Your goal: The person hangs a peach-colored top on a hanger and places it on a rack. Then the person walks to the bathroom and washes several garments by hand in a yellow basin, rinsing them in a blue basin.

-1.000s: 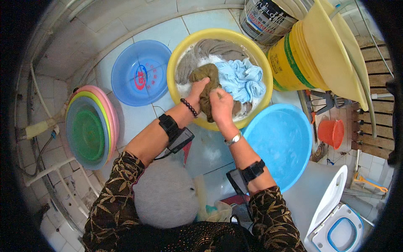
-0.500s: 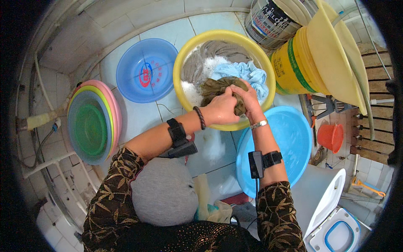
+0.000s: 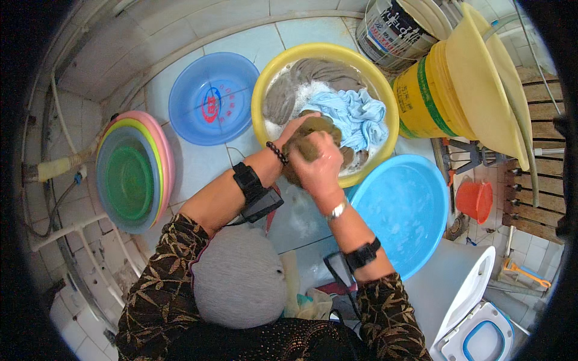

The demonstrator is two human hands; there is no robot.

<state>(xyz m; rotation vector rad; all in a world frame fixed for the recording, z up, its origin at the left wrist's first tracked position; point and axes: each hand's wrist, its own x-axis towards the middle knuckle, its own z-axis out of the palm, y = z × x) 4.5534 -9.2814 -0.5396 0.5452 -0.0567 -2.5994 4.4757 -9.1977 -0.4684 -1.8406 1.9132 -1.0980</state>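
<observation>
An olive-brown wet cloth [image 3: 319, 125] is bunched between my two hands over the near part of a yellow basin [image 3: 260, 108]. My left hand [image 3: 291, 131] grips it from the left, its fingers partly hidden behind the cloth and the other hand. On the near side, my right hand [image 3: 320, 165] is closed round a bunched part of the same cloth. Suds and water fill the basin. A light-blue cloth [image 3: 355, 117] lies in it just beyond my hands, and a grey-brown cloth [image 3: 325, 71] soaks along the far side.
A blue basin [image 3: 241, 123] stands to the left, near stacked basins [image 3: 162, 159]. At right, a light-blue basin [image 3: 403, 210] holds water. Beyond are a yellow bucket [image 3: 430, 90], a paint bucket [image 3: 391, 36], a small red bucket [image 3: 474, 200] and a toilet [image 3: 457, 289].
My right hand has moved left and nearer, crossing in front of my left hand with part of the olive-brown cloth. My left hand has shifted slightly left. More of the light-blue cloth shows.
</observation>
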